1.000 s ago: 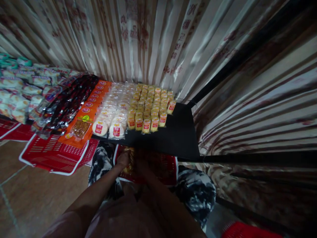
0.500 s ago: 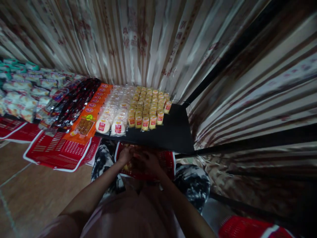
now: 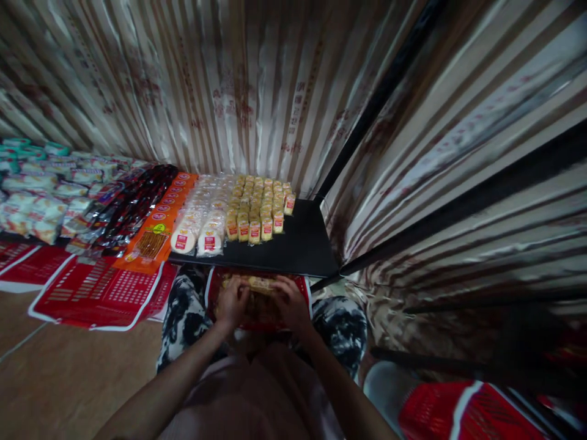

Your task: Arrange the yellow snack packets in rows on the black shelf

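Between my left hand (image 3: 233, 302) and my right hand (image 3: 291, 300) is a yellowish wrapped snack (image 3: 260, 284), held level by its two ends; whether it is one piece or several in a row I cannot tell. Both hands have their fingers closed on it. They are over a red basket (image 3: 301, 285) between my knees, which holds more wrapped food, dim and partly covered by my hands. Just beyond, on a black shelf (image 3: 298, 247), stand rows of small yellow wrapped cakes (image 3: 254, 208), with round white packaged crackers (image 3: 210, 241) to their left.
Orange snack packets (image 3: 149, 244), dark shiny packets (image 3: 132, 208) and white packs (image 3: 34, 211) line the shelf's left side. Another red basket (image 3: 96, 293) stands below them on the floor. Black poles (image 3: 367, 122) and a striped curtain (image 3: 257, 73) border the back and right.
My hands have come up from inside the basket with the yellowish snack now between them. The view has shifted, so the shelf sits slightly lower and farther left.
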Motion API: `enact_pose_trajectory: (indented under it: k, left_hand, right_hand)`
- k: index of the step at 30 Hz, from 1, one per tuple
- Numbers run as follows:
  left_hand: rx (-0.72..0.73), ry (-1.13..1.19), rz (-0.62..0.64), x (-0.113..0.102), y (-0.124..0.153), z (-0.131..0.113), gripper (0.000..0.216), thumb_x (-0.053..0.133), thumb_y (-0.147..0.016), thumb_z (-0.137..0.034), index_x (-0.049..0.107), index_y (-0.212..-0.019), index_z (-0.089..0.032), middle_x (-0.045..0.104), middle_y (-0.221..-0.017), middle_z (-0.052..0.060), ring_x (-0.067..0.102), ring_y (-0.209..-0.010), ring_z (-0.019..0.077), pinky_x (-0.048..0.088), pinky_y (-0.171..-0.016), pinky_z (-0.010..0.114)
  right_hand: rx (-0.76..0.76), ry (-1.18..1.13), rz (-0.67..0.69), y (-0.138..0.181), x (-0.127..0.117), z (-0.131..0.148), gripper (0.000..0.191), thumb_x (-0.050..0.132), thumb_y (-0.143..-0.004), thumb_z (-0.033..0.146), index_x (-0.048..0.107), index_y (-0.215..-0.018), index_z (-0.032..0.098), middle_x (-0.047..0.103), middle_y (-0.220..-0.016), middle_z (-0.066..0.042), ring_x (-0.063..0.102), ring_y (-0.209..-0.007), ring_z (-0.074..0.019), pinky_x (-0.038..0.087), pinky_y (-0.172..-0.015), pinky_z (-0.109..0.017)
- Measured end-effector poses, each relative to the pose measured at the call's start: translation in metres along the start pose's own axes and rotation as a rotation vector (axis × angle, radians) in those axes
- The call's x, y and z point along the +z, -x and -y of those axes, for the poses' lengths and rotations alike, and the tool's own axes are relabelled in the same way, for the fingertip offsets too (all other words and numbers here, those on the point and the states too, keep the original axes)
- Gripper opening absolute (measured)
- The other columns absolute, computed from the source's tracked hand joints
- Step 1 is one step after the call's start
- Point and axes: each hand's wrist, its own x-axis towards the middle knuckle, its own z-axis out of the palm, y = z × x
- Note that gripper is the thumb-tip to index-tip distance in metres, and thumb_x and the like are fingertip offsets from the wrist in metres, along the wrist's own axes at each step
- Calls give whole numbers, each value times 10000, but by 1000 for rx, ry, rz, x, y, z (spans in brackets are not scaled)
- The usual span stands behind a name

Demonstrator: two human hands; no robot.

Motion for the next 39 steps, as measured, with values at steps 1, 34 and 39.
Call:
enact_pose_trajectory:
  k: [1,34,39]
  left_hand:
    - [39,22,-35,-1,2,-7,113,442,-809,-171,547,-777,-198,610,-980,47,559,-982,157,423,-870,274]
    - [-576,748,134,11,-25,-63,408,641,-553,-465,594,-780,-129,618,-644,18,520,-521,85,325,-463,187]
    - [-478,743,112,11,-34,-67,435,641,-575,-515,578,-785,-139,577,-619,-8,507,-531,84,342,-486,188]
  right_hand:
    - [6,-31,-21,0,-3,3,196,520,-780,262,648,-925,231,549,-1183,-75,512,-1099,-213,419,-953,-376]
    - [255,-600,-26,-38,-39,23,376,611,-713,431,560,-1004,198,665,-902,-46,627,-815,-158,503,-690,-266]
    - [300,-654,-68,-38,-40,18,445,633,-691,427,538,-1058,195,660,-781,-17,629,-694,-135,490,-599,-232]
